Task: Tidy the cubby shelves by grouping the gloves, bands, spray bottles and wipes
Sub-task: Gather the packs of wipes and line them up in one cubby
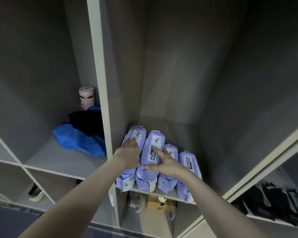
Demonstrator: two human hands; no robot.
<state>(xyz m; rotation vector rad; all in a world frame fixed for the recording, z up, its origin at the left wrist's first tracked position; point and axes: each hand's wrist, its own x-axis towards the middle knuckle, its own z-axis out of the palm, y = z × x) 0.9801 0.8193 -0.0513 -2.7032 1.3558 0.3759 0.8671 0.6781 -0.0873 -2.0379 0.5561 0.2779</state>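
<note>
Left hand (128,152) fingers straight, flat on wipes packs (147,176); right hand (167,163) fingers spread, touching upper pack (153,148); grey cubby shelf (169,193)

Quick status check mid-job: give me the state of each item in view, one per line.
Wipe packs: four, side by side on the middle cubby shelf.
Second pack from left: between both hands.
Left hand: flat on the leftmost pack, fingers straight.
Right hand: fingers spread on the second pack.
Pink bottle: upright, capped, left cubby.
Blue bag: crumpled, left cubby.
Dark gloves: lying in the lower right cubby.
</note>
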